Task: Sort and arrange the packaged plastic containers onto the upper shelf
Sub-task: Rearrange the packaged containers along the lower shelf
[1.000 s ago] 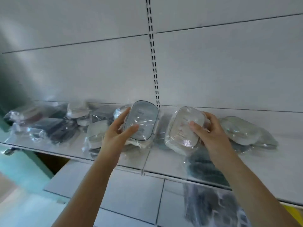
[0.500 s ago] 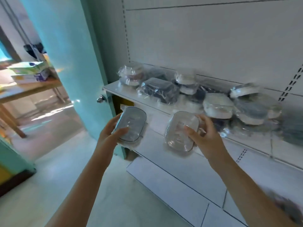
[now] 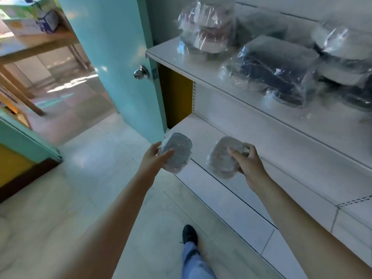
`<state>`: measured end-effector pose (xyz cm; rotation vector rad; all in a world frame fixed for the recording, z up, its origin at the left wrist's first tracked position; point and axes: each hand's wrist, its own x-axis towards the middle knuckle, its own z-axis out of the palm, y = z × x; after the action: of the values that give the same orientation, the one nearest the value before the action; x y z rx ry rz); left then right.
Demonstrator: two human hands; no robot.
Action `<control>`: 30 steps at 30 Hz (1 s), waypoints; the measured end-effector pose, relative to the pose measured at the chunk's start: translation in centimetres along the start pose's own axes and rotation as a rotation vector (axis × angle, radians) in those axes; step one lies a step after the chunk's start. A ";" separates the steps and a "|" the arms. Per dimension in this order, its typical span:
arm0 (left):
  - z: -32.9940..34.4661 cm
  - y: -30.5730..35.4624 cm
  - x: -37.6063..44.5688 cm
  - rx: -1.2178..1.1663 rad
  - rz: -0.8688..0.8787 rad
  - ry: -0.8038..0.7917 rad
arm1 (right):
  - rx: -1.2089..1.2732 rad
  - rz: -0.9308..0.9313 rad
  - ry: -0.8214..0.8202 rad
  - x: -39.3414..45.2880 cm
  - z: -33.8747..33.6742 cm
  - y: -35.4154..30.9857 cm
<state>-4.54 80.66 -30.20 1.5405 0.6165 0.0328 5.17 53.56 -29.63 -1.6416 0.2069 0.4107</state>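
Observation:
My left hand point(image 3: 154, 158) grips a bagged container with a grey lid point(image 3: 178, 153), held over the front left corner of the lower shelf point(image 3: 261, 150). A bagged clear container point(image 3: 223, 158) is in my right hand point(image 3: 248, 164), just above that same shelf. The upper shelf point(image 3: 201, 75) at the top right carries several wrapped containers: a pale stack point(image 3: 211, 31) at its left end, a dark pack point(image 3: 275, 65) beside it, and more packs point(image 3: 342, 51) at the right edge.
A teal door point(image 3: 112, 57) with a round knob point(image 3: 141, 72) stands open left of the shelving. Beyond it is a wooden table point(image 3: 36, 43) with boxes. My shoe and jeans leg point(image 3: 190, 250) are on the tiled floor below.
I have turned left and looked down; both hands carried their containers away from the upper shelf and down to the level of the lower shelf's left end.

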 end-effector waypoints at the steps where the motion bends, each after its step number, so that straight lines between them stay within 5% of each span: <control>1: 0.2 -0.4 2.3 0.019 -0.016 -0.005 | 0.014 0.041 -0.002 2.3 0.7 1.0; 9: 1.8 -8.0 21.3 0.060 -0.204 0.025 | 0.018 0.276 0.043 19.2 6.5 8.9; 15: 3.0 -13.5 32.4 0.042 -0.298 -0.002 | -0.109 0.283 0.118 28.7 10.1 14.4; 22: 4.7 -15.6 41.8 0.167 -0.113 -0.020 | -0.382 0.079 0.284 34.7 11.2 17.2; 27: 6.7 -14.5 46.1 0.653 0.083 0.011 | -0.796 -0.006 0.394 36.7 10.6 16.3; 30: 6.4 -12.9 46.5 0.669 0.070 -0.015 | -0.816 0.001 0.463 35.3 11.1 14.8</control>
<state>32.84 92.33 -59.06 2.2057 0.5911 -0.1456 30.54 66.52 -57.54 -2.5345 0.4218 0.0978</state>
